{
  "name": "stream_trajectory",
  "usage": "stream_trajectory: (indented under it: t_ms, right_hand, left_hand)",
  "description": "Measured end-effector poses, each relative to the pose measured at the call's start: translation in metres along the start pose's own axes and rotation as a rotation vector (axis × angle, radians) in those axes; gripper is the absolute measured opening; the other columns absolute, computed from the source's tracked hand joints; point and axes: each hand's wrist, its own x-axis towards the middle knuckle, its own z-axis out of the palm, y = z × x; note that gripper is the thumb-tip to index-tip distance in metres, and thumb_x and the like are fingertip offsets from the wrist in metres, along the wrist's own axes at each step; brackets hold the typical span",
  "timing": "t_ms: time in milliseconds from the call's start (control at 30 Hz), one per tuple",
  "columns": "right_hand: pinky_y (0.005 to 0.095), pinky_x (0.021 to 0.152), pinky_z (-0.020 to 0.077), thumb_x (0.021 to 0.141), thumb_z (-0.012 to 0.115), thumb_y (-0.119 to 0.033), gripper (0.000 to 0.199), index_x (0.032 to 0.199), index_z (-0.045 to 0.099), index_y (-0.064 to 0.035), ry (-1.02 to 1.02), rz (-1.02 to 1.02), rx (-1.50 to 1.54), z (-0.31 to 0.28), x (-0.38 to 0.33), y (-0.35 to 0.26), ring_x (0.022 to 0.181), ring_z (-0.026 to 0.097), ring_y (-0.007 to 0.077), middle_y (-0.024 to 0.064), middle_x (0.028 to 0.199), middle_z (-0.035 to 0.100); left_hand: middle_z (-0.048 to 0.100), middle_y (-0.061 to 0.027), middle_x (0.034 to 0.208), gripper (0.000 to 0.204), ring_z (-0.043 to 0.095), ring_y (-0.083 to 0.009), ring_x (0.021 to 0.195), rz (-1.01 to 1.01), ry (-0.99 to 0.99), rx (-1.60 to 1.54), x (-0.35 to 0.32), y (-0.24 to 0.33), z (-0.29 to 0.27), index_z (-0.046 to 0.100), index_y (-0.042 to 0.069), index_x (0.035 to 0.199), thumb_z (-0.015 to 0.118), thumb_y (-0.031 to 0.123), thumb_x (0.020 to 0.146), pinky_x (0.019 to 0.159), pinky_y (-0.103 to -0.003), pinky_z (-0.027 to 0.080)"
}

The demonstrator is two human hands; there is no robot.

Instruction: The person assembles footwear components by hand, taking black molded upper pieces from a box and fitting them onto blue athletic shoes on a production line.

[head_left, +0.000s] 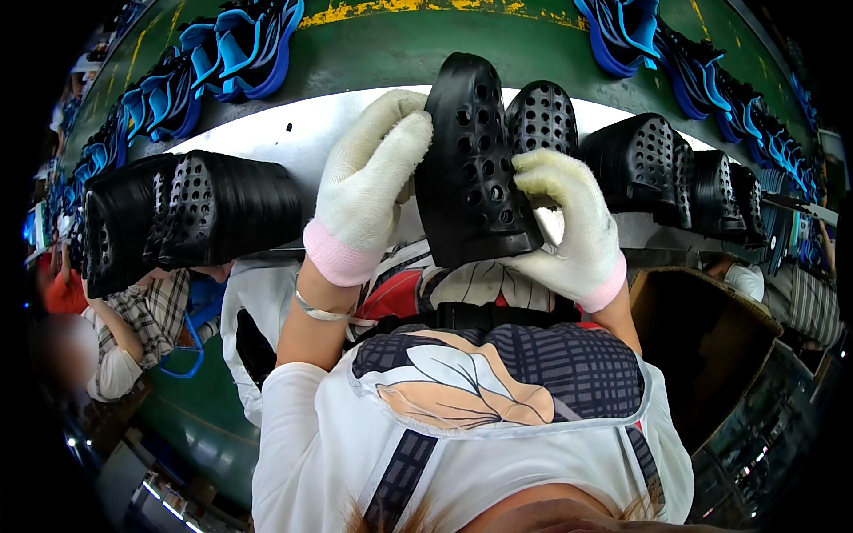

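Upright in front of me stands a black plastic shoe insert (464,173), rounded at the top and dotted with round holes. My left hand (369,173), in a white knitted glove with a pink cuff, presses curled fingers against its left edge; the far fingertips are hidden. My right hand (573,226), gloved alike, grips its lower right side, fingers bent over the holed face and thumb low by the base. Just behind, to the right, rises a similar holed black insert (544,115), its lower part covered by my right hand.
Stacked black inserts (231,209) lie on the white table (284,142) at left, with more black inserts (635,160) at right. Beyond are rows of blue-and-black shoes (235,53). An open cardboard box (702,346) sits at my right. A person in a checked garment (164,311) is at left.
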Motion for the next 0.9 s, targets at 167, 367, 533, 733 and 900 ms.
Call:
stream_trajectory:
  t_ms: [167, 367, 533, 733, 900]
  right_hand:
    - [0.0294, 0.074, 0.0517, 0.054, 0.090, -0.017, 0.052, 0.092, 0.057, -0.0043, -0.083, 0.003, 0.009, -0.016, 0.006, -0.009, 0.095, 0.057, 0.0222, 0.0107, 0.109, 0.056]
    - [0.0333, 0.086, 0.0443, 0.049, 0.093, -0.013, 0.071, 0.104, 0.049, -0.0047, 0.022, -0.032, 0.708, -0.025, -0.009, 0.020, 0.095, 0.054, 0.0227, 0.0125, 0.109, 0.048]
    - [0.0463, 0.102, 0.0450, 0.085, 0.066, -0.045, 0.070, 0.136, 0.041, -0.0043, 0.399, 0.251, 1.505, -0.018, -0.028, 0.020, 0.119, 0.052, 0.0302, 0.0172, 0.130, 0.052]
    - [0.0452, 0.094, 0.0458, 0.083, 0.067, -0.051, 0.077, 0.144, 0.039, -0.0121, 0.145, 0.021, 2.104, -0.014, -0.026, 0.058, 0.121, 0.048, 0.0297, 0.0104, 0.140, 0.045]
    - [0.0352, 0.080, 0.0448, 0.077, 0.072, -0.053, 0.072, 0.133, 0.050, -0.0133, 0.244, 0.228, 2.160, -0.016, -0.024, 0.049, 0.088, 0.046, 0.0183, -0.0002, 0.114, 0.053]
  left_hand:
    - [0.058, 0.0025, 0.085, 0.024, 0.051, -0.0036, 0.071, -0.015, -0.030, -0.065, 0.002, -0.006, -0.007, 0.060, 0.002, 0.108, 0.051, 0.022, 0.097, 0.060, -0.018, 0.040]
    - [0.064, -0.0070, 0.098, 0.026, 0.064, -0.0131, 0.086, 0.082, 0.045, -0.264, 0.011, 0.001, -0.020, 0.056, -0.001, 0.112, 0.047, 0.020, 0.101, 0.074, -0.026, 0.055]
    - [0.065, -0.0078, 0.099, 0.026, 0.065, -0.0143, 0.086, 0.066, 0.032, -0.321, 0.010, 0.001, -0.012, 0.056, -0.002, 0.114, 0.046, 0.019, 0.101, 0.071, -0.024, 0.055]
    - [0.064, -0.0154, 0.109, 0.032, 0.066, -0.0195, 0.092, 0.076, 0.008, -0.481, 0.007, 0.000, -0.011, 0.050, -0.005, 0.124, 0.040, 0.016, 0.102, 0.077, -0.031, 0.058]
    - [0.063, -0.0155, 0.111, 0.033, 0.065, -0.0201, 0.096, 0.113, -0.046, -0.471, 0.009, -0.005, -0.015, 0.050, -0.005, 0.125, 0.042, 0.016, 0.101, 0.083, -0.032, 0.055]
